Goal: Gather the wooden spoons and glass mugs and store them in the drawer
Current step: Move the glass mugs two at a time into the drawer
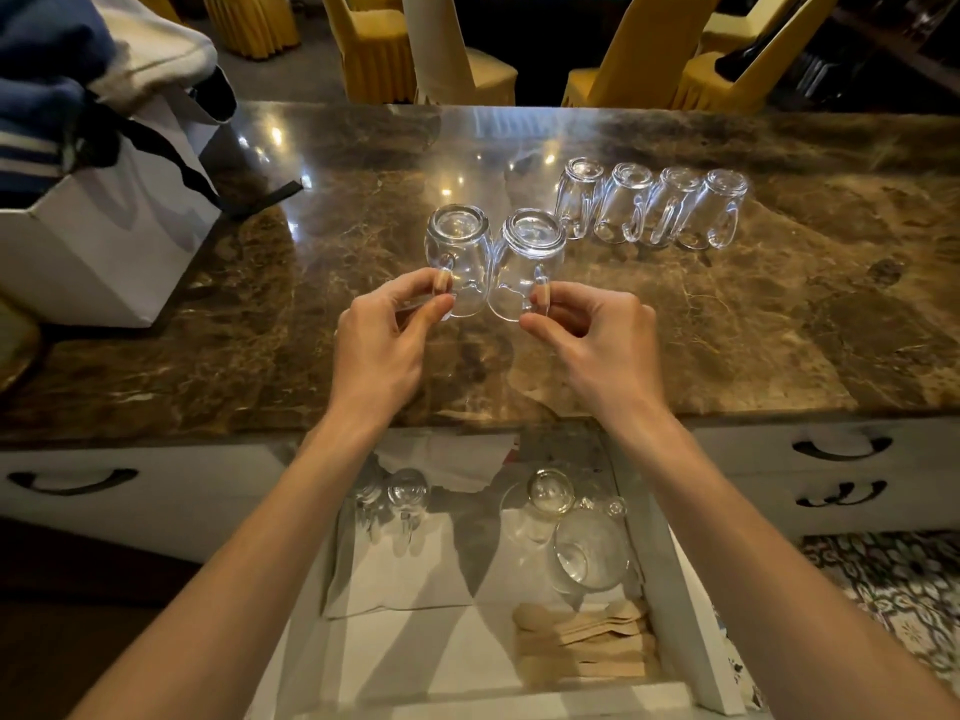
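Mugs are our job right now. Our left hand pinches the handle of the left mug, and our right hand pinches the handle of the right mug. On each hand the fingers and thumb are curled tight on the glass handle, so both hands are full. The two mugs are upside down and side by side, touching, in the middle of the counter. We cannot tell if they sit on the counter or are just off it.

Farther away and to the right, four mugs stand upside down in a row, waiting. Below the near edge of the counter the drawer is pulled open. The wooden spoons lie in its near right corner, so we think the spoon part is done. Some glasses are in there too, at the far end. A white bag sits on the far left of the counter.

Next, we think, we must lift both mugs, bring them toward us, and lower them into a bare spot in the drawer. Glass is slippery and breaks, so we should go slow and not bump the glasses inside.
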